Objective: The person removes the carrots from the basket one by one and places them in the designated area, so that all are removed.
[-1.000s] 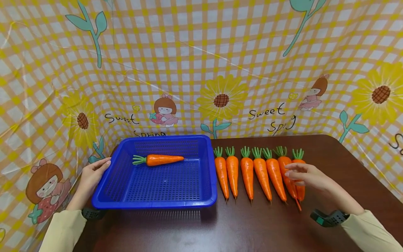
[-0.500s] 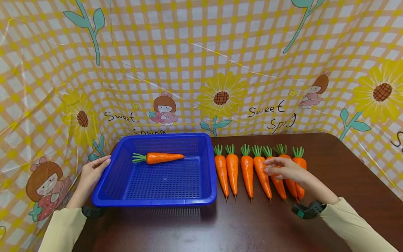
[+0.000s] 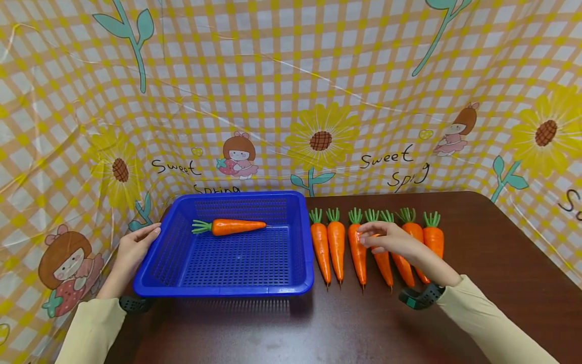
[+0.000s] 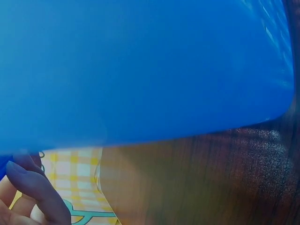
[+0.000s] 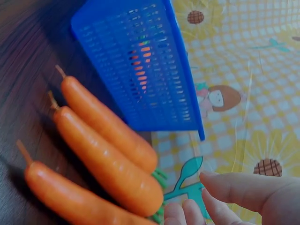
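A blue plastic basket (image 3: 223, 291) stands on the left part of the table, with one orange carrot (image 3: 236, 227) lying crosswise inside it. My left hand (image 3: 133, 250) grips the basket's left rim, thumb and curled fingers at its edge in the left wrist view. Right of the basket, several carrots (image 3: 336, 253) lie in a row, green tops toward the back. My right hand (image 3: 392, 241) hovers over this row with relaxed fingers and nothing in them. Its fingertips overlap the third carrot from the left (image 3: 357, 263), and the hand partly hides the carrots behind it.
The dark brown table (image 3: 345, 323) extends in front of the basket and carrots. A checked cloth with sunflowers (image 3: 254, 101) hangs behind and along both sides. The basket's right wall (image 5: 140, 70) rises close beside the leftmost carrot.
My right hand has moved left along the row, from over the rightmost carrots to near the third from the left. The left hand and basket have stayed in place.
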`<action>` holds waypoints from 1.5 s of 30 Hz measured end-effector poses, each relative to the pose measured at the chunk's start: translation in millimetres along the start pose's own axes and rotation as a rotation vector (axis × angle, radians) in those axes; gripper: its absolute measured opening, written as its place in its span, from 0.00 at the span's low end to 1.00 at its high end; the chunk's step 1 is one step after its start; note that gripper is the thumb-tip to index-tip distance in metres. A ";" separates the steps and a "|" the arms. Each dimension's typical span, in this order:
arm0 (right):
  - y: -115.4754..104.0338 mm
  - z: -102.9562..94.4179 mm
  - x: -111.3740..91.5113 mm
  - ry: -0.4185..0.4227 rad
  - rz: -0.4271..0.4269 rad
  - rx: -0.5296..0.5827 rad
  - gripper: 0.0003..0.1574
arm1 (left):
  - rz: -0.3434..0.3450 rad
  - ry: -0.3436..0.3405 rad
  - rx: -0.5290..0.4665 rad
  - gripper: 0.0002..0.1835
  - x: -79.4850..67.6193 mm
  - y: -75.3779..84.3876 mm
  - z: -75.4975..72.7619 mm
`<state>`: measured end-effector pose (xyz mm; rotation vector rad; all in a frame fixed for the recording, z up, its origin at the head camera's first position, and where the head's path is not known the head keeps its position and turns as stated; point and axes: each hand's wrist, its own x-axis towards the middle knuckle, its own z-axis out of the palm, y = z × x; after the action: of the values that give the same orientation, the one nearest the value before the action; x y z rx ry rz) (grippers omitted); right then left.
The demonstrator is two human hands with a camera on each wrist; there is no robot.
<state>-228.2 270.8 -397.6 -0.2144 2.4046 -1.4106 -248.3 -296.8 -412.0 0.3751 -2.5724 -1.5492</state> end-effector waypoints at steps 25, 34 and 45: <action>-67.6 30.3 35.8 -0.071 -0.090 -0.040 0.27 | -0.005 0.007 -0.029 0.32 0.8 -3.1 -1.2; -94.6 30.3 54.7 -0.088 -0.096 -0.040 0.25 | 0.013 0.037 -0.005 0.30 0.7 -0.4 1.1; -127.3 44.2 78.9 -0.129 -0.126 -0.072 0.26 | 0.031 0.048 0.065 0.29 3.2 -0.7 1.6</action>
<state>-290.8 148.1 -323.9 -0.4677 2.3730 -1.3201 -251.7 -296.6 -413.5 0.3728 -2.5837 -1.4320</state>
